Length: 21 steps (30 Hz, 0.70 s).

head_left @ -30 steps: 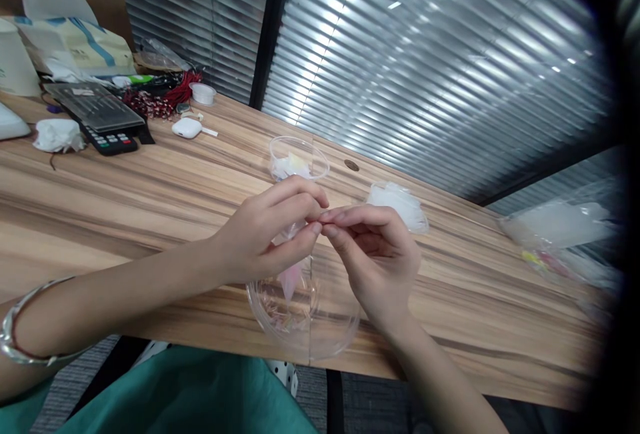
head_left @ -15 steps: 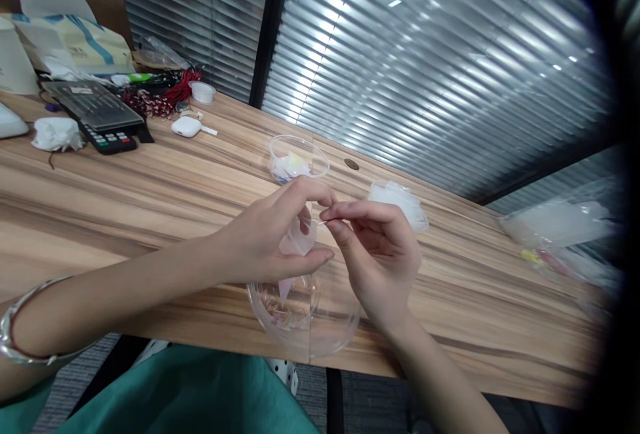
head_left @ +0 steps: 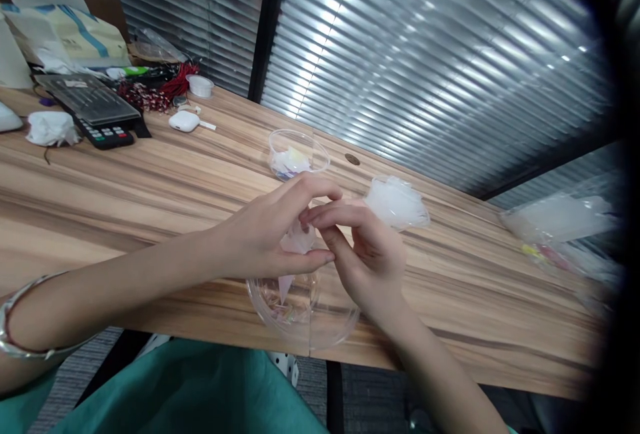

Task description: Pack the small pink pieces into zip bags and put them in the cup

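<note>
My left hand [head_left: 280,227] is curled around a small translucent plastic bag [head_left: 299,237], its thumb stretched along the lower side. Close against it, my right hand [head_left: 367,247] has its fingertips bent in at the bag's upper edge. What those fingertips hold, if anything, is hidden. Below both hands lies a round clear plastic dish [head_left: 333,337] with small thin coloured pieces [head_left: 283,314] and a pale pink pointed piece [head_left: 285,287] in it. Beyond the hands stands a clear round tub [head_left: 325,164] holding small filled bags [head_left: 290,162].
A stack of clear bags [head_left: 397,204] lies right of the hands. Plastic packages [head_left: 560,221] are at the far right. On the left are a white earbud case [head_left: 184,121], a card terminal [head_left: 107,135], red wires [head_left: 175,84], a small tub [head_left: 201,86] and crumpled tissue [head_left: 53,129].
My right hand has moved left, its fingertips now at the bag. The thin light piece seen between its fingertips before is out of sight. My left hand still holds the bag.
</note>
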Each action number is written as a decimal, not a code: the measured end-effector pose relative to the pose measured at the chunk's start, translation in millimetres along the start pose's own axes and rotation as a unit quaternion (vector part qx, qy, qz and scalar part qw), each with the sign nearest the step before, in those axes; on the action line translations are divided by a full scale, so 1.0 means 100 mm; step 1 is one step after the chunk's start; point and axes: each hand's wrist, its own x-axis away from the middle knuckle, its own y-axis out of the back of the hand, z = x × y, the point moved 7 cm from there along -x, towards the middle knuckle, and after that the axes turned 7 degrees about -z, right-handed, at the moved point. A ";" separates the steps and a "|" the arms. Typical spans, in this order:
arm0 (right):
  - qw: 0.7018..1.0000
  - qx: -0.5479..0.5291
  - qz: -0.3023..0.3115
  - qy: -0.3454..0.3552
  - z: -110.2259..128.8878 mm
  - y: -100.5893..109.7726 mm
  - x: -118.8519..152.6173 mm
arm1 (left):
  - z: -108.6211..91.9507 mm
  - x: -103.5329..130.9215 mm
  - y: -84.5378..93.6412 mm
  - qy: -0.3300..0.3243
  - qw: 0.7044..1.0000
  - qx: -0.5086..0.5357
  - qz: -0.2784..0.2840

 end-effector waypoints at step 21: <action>0.999 -0.049 -0.013 -0.020 0.00 0.02 -0.05 | -0.06 -0.04 0.00 -0.002 1.000 -0.012 -0.001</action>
